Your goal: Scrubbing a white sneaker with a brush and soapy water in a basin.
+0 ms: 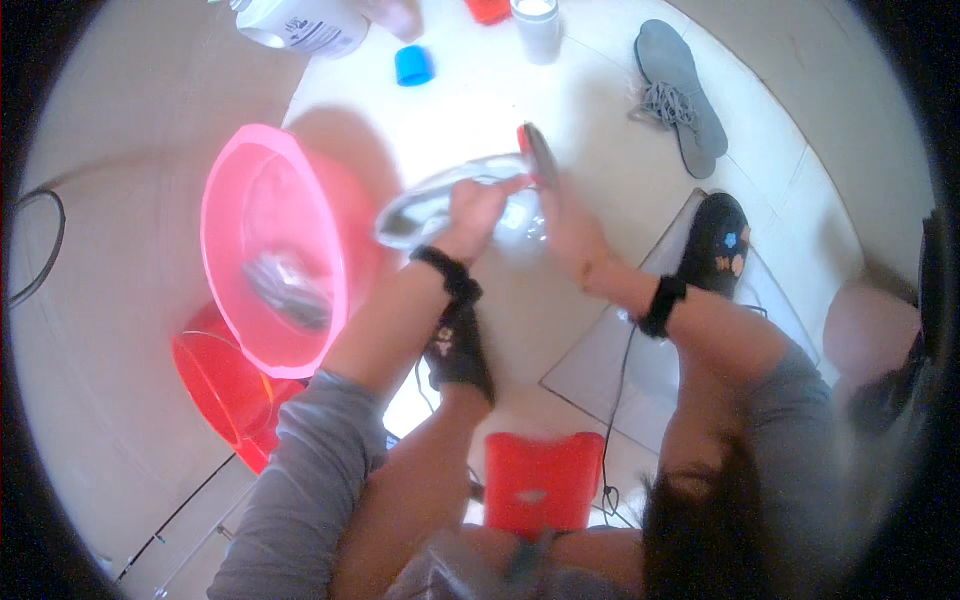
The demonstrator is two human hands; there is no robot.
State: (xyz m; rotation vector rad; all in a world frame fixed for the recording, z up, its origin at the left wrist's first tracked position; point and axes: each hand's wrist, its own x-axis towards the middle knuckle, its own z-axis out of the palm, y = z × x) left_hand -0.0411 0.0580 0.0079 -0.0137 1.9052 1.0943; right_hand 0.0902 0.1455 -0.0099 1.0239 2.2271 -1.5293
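Observation:
My left hand (478,212) is closed on a long, oval, white-and-grey object (410,218) that looks like a shoe or slipper; motion blurs its shape. It is held tilted over the pale floor, just right of the pink basin. My right hand (572,232) is closed on a narrow dark-and-red thing (538,152), perhaps a brush, at the far end of the oval object. A shiny, wet-looking patch (522,218) shows between my hands. Inside the pink basin (212,225) lies a blurred grey item (290,290).
A red bucket (205,375) leans beneath the basin. A white jug (300,25), blue cap (413,66) and white cup (537,32) stand at the back. A grey flip-flop (700,125) lies far right. Between my knees is a red stool (545,480). Cables cross the floor.

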